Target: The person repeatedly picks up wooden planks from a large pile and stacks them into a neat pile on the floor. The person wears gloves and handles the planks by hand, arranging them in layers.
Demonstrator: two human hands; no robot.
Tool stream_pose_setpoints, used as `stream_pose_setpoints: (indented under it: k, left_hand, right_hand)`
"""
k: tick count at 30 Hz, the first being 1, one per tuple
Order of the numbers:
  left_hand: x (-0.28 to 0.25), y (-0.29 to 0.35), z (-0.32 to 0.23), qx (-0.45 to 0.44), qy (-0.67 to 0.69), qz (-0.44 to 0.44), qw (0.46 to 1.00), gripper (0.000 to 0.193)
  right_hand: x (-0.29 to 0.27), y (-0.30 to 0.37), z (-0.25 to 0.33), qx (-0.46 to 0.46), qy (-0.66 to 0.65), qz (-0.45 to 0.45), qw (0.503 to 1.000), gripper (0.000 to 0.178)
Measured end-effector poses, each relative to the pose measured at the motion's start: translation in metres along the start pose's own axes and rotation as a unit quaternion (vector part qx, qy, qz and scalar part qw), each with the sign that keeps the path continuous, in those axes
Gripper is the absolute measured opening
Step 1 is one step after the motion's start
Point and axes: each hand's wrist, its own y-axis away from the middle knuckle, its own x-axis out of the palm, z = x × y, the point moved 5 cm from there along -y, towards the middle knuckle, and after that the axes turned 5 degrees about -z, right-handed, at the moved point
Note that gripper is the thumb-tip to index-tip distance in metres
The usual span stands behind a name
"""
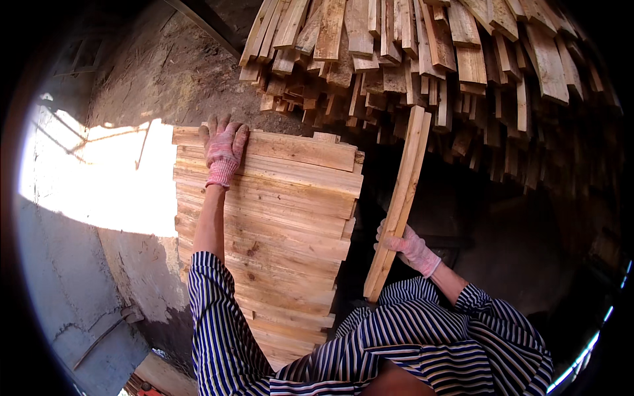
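Note:
Neat rows of pale wooden boards lie side by side in a flat stack [277, 218] in front of me. My left hand [224, 148], in a pink and white knit glove, rests on the far left part of this stack, its fingers stretched out over the farthest board. Off the stack's right side, my gloved right hand [411, 251] grips a long wooden board [399, 195] near its lower end. The board stands at a slant, its far end leaning a little to the right. A lengthwise line runs along it; I cannot tell whether it is one piece or two.
A large, uneven heap of boards [422, 59] fills the far right, its ends pointing toward me. Bright sunlight falls on the surface [112, 178] left of the stack. A thin stick-like handle [102, 342] leans at the lower left. A dark bar [205, 26] crosses the top.

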Motion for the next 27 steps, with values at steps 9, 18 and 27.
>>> stream_pose_setpoints:
  k: [9, 18, 27]
  left_hand:
    - [0.008, -0.001, 0.005, -0.074, -0.059, -0.048, 0.994, 0.042]
    - [0.007, -0.016, 0.034, -0.216, 0.096, 0.101, 0.966, 0.064]
    - [-0.014, -0.179, -0.208, -0.19, 0.322, 0.08, 0.924, 0.082]
  right_hand:
    - [0.061, -0.061, -0.005, -0.128, 0.106, 0.045, 0.985, 0.062]
    - [0.099, -0.004, 0.078, -0.129, 0.176, 0.071, 0.973, 0.053]
    - [0.113, -0.016, 0.177, -0.107, 0.109, 0.079, 0.985, 0.056]
